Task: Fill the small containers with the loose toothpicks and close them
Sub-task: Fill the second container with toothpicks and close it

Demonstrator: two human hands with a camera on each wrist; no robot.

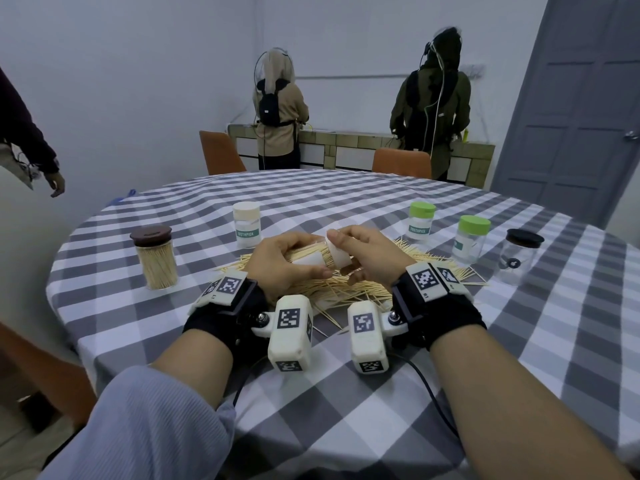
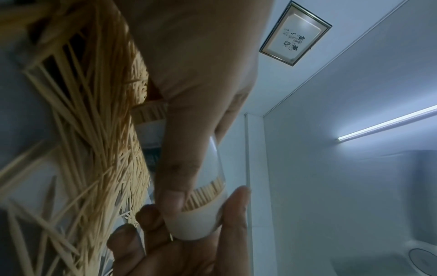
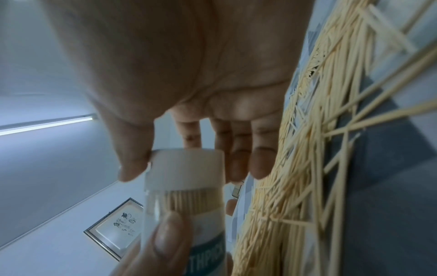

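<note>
A small clear container (image 1: 310, 260) with a "TOOTHPICK" label lies sideways in both hands above the heap of loose toothpicks (image 1: 346, 291). My left hand (image 1: 298, 270) grips its body, thumb along the side. My right hand (image 1: 360, 247) pinches the white cap (image 1: 338, 255) at its end. In the right wrist view the cap (image 3: 187, 168) sits on the container (image 3: 184, 203), which holds a packed bundle of toothpicks. The left wrist view shows the same cap (image 2: 196, 226) between thumb and fingers, beside the pile (image 2: 94, 130).
On the checked tablecloth (image 1: 346, 393) stand a brown-lidded jar (image 1: 156, 258) full of toothpicks, a white-capped container (image 1: 246, 225), two green-capped containers (image 1: 420, 220) (image 1: 471, 244) and a black-lidded jar (image 1: 521, 258). Two people stand at the far counter; another person's hand (image 1: 55, 183) hangs at left.
</note>
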